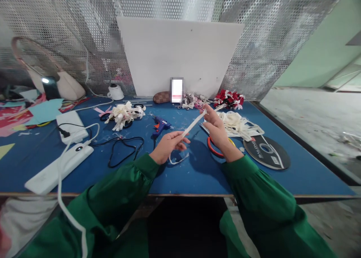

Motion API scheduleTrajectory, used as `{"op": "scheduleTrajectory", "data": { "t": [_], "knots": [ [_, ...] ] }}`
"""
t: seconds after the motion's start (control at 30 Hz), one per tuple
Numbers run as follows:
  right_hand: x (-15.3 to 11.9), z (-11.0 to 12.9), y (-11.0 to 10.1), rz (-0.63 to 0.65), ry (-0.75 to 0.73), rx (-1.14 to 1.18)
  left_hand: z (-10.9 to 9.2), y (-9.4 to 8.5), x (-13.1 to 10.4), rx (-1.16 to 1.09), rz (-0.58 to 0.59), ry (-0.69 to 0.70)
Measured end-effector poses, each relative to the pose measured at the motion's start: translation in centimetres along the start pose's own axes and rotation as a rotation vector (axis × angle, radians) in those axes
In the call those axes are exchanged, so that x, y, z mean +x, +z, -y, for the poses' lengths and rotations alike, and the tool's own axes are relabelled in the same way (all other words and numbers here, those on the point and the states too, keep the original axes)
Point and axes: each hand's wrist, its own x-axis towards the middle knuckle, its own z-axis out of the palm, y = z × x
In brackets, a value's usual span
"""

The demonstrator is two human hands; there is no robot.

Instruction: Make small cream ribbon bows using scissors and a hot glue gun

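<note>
A narrow cream ribbon [194, 123] is stretched between my two hands above the blue table. My left hand [171, 143] pinches it at the lower end, and a loose tail curls down below the fingers. Higher up and to the right, my right hand [216, 128] grips the other end between thumb and fingertips. Beneath the right hand lie scissors with red and yellow handles [214, 148], partly hidden by the wrist. A blue glue gun [161, 125] rests just beyond my left hand. Past the right hand sits a heap of cream ribbon [235, 122].
A black ribbon spool disc [266, 152] lies at the right. White bow pieces [124, 115], red bows [228, 99] and a lit phone [177, 90] stand farther back. Power strips [59, 169] with cables occupy the left. A white board [182, 55] leans behind.
</note>
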Motion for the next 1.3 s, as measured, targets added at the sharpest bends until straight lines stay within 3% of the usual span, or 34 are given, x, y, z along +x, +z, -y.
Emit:
{"op": "scheduleTrajectory", "data": {
  "t": [0.13, 0.33, 0.43, 0.53, 0.6, 0.7, 0.77, 0.9, 1.2, 1.3],
  "knots": [
    [0.3, -0.4, -0.6, -0.112, -0.050, -0.155, -0.3, -0.3, -0.1, 0.063, -0.032, -0.004],
    [0.4, -0.6, -1.0, -0.235, -0.079, -0.349, -1.1, -0.6, -0.7, 0.073, 0.145, -0.134],
    [0.2, -0.1, -1.2, -0.124, -0.010, -0.655, -1.7, -0.8, -0.8, 0.000, 0.165, -0.158],
    [-0.6, 1.1, -0.6, 0.033, -0.007, -0.919, -2.1, -1.0, -0.7, -0.096, 0.109, -0.134],
    [-1.3, 2.0, 0.4, 0.104, -0.093, -0.867, -2.2, -1.1, -0.5, -0.146, 0.075, -0.116],
    [-2.3, 2.6, 2.2, 0.297, -0.248, -0.554, -2.1, -0.9, -0.5, -0.184, 0.060, -0.107],
    [-2.8, 2.4, 3.2, 0.353, -0.191, -0.375, -2.0, -0.7, -0.5, -0.190, 0.067, -0.112],
    [-3.1, 1.7, 4.1, 0.263, 0.006, -0.239, -2.0, -0.6, -0.6, -0.187, 0.088, -0.125],
    [-1.9, 1.4, 2.6, 0.082, 0.176, -0.137, -1.9, -0.9, -1.0, -0.101, 0.233, -0.151],
    [-1.9, 1.3, 2.8, 0.080, 0.211, -0.113, -2.1, -1.1, -1.0, -0.071, 0.213, -0.094]
  ]
}}
